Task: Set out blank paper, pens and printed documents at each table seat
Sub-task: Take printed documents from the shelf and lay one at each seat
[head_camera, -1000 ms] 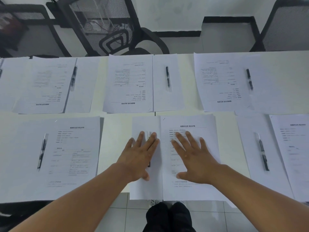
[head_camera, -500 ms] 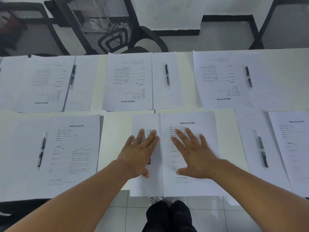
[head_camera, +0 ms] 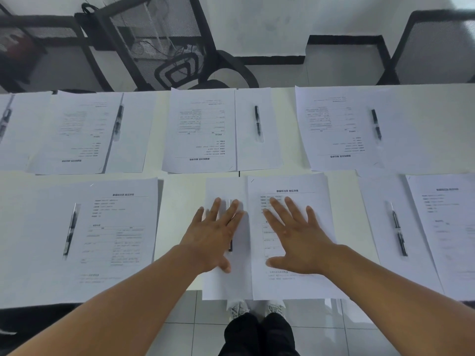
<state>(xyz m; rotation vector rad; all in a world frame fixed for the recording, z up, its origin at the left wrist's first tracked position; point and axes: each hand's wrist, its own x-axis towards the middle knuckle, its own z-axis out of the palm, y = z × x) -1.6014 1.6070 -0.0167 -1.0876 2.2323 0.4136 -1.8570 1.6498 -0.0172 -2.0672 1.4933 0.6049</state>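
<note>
At the near middle seat a blank sheet lies beside a printed document. My left hand rests flat on the blank sheet, fingers spread, covering most of a black pen. My right hand lies flat on the printed document with fingers apart. Neither hand grips anything. Other seats each have paper, a printed sheet and a pen: near left pen, near right pen, far middle pen, far right pen, far left pen.
The white table spans the view; its near edge runs just below my hands, and the middle sheets overhang it. Black mesh chairs stand behind the far edge, another chair at the far right. My shoes show on the tiled floor.
The view has shifted slightly; both hands stay flat on the middle sheets in about the same place.
</note>
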